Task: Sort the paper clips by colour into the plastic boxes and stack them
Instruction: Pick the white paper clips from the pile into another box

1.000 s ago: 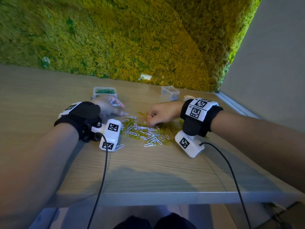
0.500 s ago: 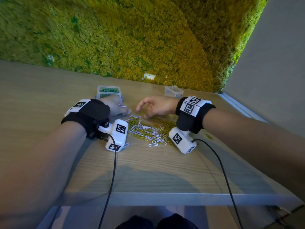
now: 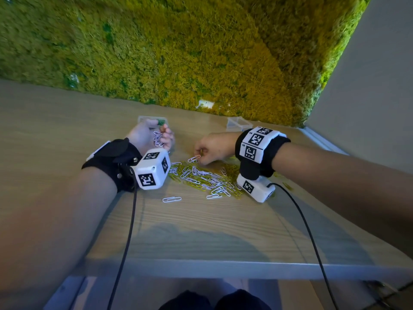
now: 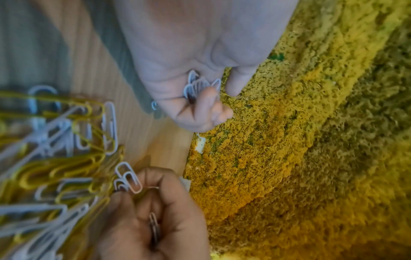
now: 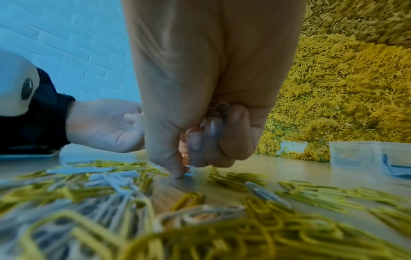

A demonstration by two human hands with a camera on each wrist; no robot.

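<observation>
A heap of white and yellow paper clips lies on the wooden table between my hands. My left hand is turned palm up at the heap's left end, fingers curled round a bunch of white clips. My right hand is at the far edge of the heap, thumb and finger pinching a white clip that touches the table, with more clips tucked in its curled fingers. A clear box of green clips stands behind my left hand. A second clear box stands behind my right hand.
One white clip lies alone nearer the table's front edge. A moss wall rises right behind the boxes. A grey wall closes off the right side. Cables trail from both wrist cameras over the front edge.
My left hand has turned palm up and lifted, showing its bunch of white clips. My right hand, spread open half a second ago, has curled and pinched a white clip at the heap.
</observation>
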